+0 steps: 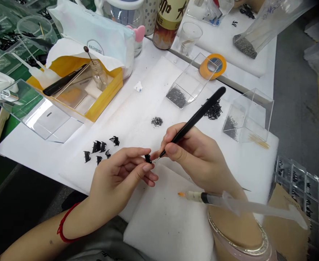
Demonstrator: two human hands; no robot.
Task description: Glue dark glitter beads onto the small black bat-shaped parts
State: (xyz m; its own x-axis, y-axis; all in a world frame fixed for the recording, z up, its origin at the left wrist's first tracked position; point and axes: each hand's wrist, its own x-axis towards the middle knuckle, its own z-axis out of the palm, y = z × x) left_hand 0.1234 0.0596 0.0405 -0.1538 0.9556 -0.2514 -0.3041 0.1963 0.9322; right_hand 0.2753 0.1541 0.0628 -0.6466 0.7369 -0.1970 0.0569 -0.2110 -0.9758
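Observation:
Between thumb and forefinger, my left hand point(121, 181) pinches a small black part point(148, 158). Long black tweezers point(197, 117) are gripped like a pen in my right hand point(203, 159). Their fine metal tip is right at the black part; whether it carries a tiny piece is too small to tell. Several similar black parts point(96, 146) lie on the white foam sheet point(137, 119), left of my hands. Beyond them sits a small heap of shiny tiny pieces point(156, 121).
Clear boxes point(186, 87) of dark grains, a black pile point(213, 109) and orange tape point(213, 66) lie toward the right. A yellow box point(105, 101) with a glass bottle stands left. Nearer me, a syringe point(230, 201) rests across a round lidded container point(235, 232).

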